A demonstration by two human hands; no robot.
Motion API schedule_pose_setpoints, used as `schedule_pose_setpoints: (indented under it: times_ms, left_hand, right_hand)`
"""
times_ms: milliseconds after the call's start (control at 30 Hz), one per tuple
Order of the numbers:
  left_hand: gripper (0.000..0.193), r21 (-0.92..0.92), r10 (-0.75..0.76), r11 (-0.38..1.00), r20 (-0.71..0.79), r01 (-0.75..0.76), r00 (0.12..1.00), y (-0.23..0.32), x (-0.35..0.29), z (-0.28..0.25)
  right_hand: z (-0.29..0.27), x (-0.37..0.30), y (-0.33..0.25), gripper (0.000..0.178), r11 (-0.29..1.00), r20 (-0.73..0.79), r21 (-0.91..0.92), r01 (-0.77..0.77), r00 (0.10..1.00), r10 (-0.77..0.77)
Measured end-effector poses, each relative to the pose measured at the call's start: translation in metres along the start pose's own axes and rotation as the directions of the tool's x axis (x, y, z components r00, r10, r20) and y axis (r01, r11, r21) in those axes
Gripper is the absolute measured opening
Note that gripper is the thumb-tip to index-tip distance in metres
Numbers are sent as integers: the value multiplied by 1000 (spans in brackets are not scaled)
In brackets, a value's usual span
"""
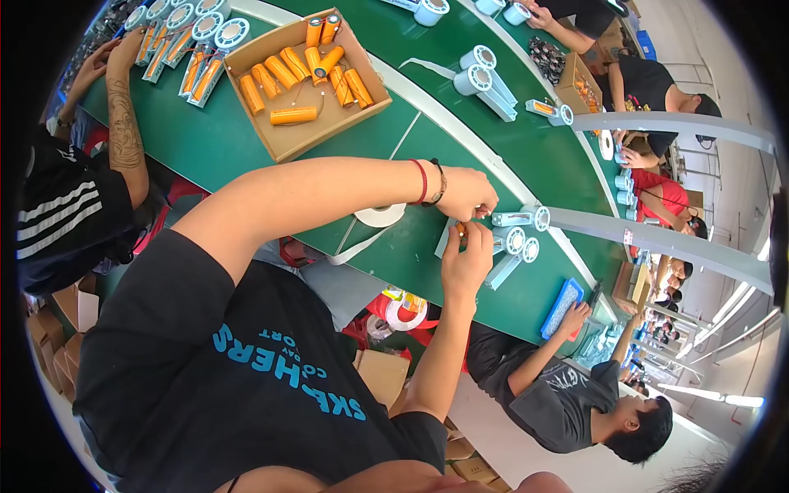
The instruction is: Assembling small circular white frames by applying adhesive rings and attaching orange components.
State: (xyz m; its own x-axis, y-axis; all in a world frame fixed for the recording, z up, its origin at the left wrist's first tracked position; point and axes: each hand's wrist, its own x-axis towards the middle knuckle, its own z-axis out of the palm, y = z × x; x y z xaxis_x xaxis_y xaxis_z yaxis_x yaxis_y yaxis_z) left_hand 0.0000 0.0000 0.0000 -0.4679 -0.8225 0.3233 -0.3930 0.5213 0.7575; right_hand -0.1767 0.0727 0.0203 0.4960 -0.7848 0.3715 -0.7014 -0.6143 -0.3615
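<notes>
My left hand (467, 195), with a red cord and a dark bracelet at the wrist, has its fingers pinched together over the work; what they hold is too small to make out. Just below it, my right hand (466, 256) is closed on an orange battery (462, 229), its thumb and fingers around it. A light blue housing piece (442, 240) lies close by, partly covered by the hand. Beside my hands, to the right, are several light blue fan bodies with round heads (514, 239), one with an open handle (511, 219).
A cardboard box (292, 148) of orange batteries stands at the far left. A white tape roll (382, 215) lies left of my hands on the green table (518, 306). A blue tray (564, 307) sits to the right. Co-workers sit on both sides and across; a grey post (657, 246) crosses the right.
</notes>
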Motion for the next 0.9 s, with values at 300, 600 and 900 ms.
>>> schedule_pose_setpoints:
  times_ms: [300, 600, 900]
  left_hand:
    - [9, -47, -23, 999, 27, 24, 999, 21, 3, 8]
    - [8, -34, -9, 999, -4, 8, 1000, 16, 6, 16]
    - [9, -69, -95, 992, 126, 104, 988, 30, 7, 4]
  right_hand:
    - [-26, 0, 5, 21, 989, 89, -81, 125, 989, -118]
    - [-24, -7, 9, 24, 967, 134, -145, 211, 972, -192]
    - [-38, -2, 1, 31, 947, 363, -208, 244, 919, -156]
